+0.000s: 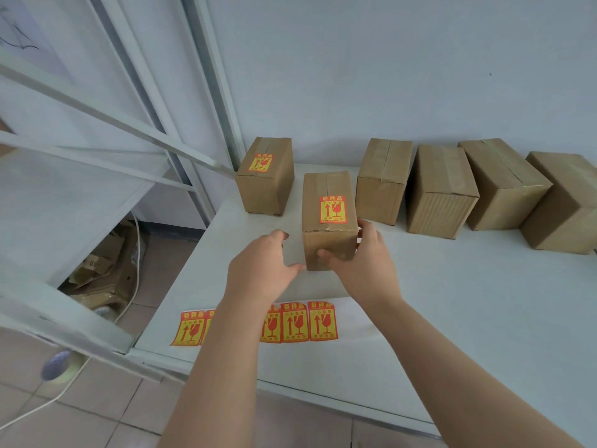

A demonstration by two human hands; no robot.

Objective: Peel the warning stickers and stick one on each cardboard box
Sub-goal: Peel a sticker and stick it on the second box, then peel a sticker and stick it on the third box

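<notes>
A plain brown cardboard box [326,185] stands on the white surface [468,312], near the middle and a little forward of the others. Its taped top carries a red-and-yellow rectangular warning sticker [332,209]. The sticker shows an upward arrow and a cracked wine glass in red on yellow. Lines of Chinese characters run above and below the symbols, too blurred to read with certainty.

The right hand [361,263] grips this box. The thumb is pressed on the near face and the fingers [366,229] are wrapped round the right side. The left hand [258,270] is just beside the box's left side. Its thumb tip touches the lower near corner. Its fingers [280,236] are loosely curved and apart from the cardboard, with a strip of white showing between.

A second brown cardboard box [268,192] stands at the back left by the wall. It bears the same kind of sticker [261,162] on top. Four more brown taped boxes stand in a row along the wall to the right: the first [382,182], the second [441,189], the third [504,185] and the fourth [565,202]. No label shows on the faces turned to the camera.

A row of matching red-and-yellow stickers [294,321] lies flat near the front edge of the surface. The left forearm crosses over part of the row.

To the left, flattened cardboard scraps [103,273] and a white cable [137,253] lie on the tiled floor [97,415].
</notes>
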